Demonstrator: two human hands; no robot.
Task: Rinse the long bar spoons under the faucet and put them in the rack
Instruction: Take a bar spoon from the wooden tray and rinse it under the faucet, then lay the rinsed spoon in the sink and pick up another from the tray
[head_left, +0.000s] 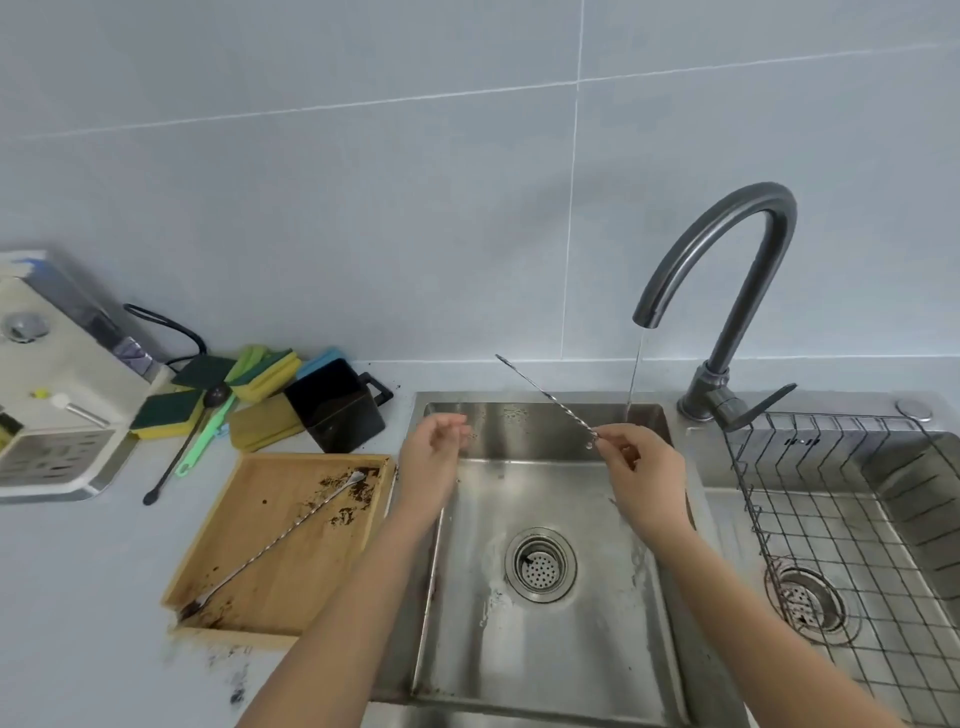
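My right hand (644, 475) pinches one end of a long twisted bar spoon (545, 396) over the sink (540, 649); its shaft slants up and to the left. Water runs from the dark curved faucet (727, 249) just right of that spoon. My left hand (431, 457) hovers over the sink's left edge, fingers loosely curled, holding nothing. A second bar spoon (270, 545) lies diagonally in a wooden tray (291, 613) smeared with dark grounds, left of the sink. The wire rack (852, 525) sits in the right basin.
Behind the tray stand a black container (337, 405), several green-and-yellow sponges (265, 366), a green brush (205, 439) and a thin black spoon (176, 457). A white appliance (57, 384) fills the far left counter. Drain strainers sit in both basins.
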